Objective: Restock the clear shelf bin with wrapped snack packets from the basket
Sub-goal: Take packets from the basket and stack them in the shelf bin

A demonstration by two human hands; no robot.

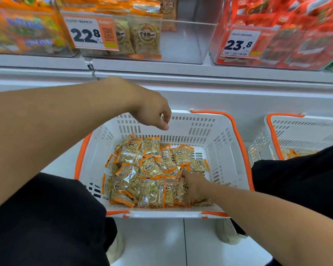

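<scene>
A white basket with orange rim and handles (229, 150) stands on the floor between my knees, holding several clear snack packets with orange ends (148, 169). My right hand (190, 186) is down in the basket at its near right, fingers curled round a packet in the pile. My left hand (152, 110) hovers above the basket's far wall, fingers loosely curled and holding nothing. On the shelf above sits the clear shelf bin (183, 45) with a 22.8 price tag (90, 33); a few of the same packets stand at its left, and its right part is bare.
A bin of red packets (300, 35) with a 23.8 tag sits right of the clear bin, and a bin of colourful packs (25, 29) sits left. A second white and orange basket (300, 135) stands at the right. White shelf edge (181, 72) runs across above the basket.
</scene>
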